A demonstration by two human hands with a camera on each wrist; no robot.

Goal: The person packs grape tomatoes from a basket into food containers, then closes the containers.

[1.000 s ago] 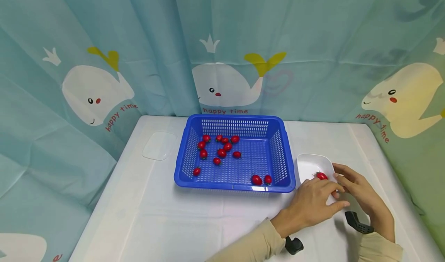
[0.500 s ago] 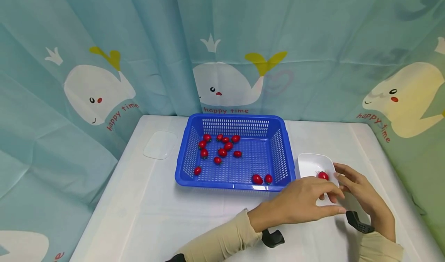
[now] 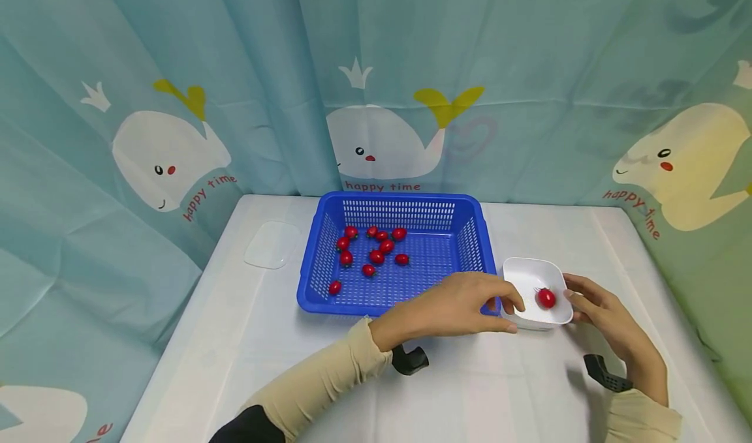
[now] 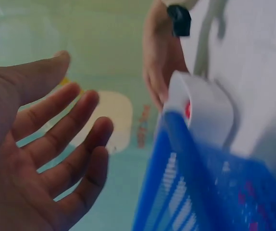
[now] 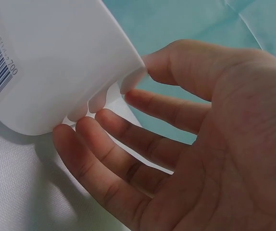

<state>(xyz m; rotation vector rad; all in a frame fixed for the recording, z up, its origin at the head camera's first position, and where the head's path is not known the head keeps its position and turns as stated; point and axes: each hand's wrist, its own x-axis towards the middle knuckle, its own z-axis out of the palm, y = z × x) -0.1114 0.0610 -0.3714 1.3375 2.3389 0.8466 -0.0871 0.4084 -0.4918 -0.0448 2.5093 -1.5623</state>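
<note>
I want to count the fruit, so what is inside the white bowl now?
The white bowl holds one red tomato. Its near inner wall is hidden behind the rim, so anything lying there cannot be seen.

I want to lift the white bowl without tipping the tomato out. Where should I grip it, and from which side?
Probably the white bowl is best gripped by its rim on two opposite sides, left and right. It sits upright with flaring walls, and the tomato lies toward its right edge. The right hand already touches that side; the blue basket crowds the left.
</note>
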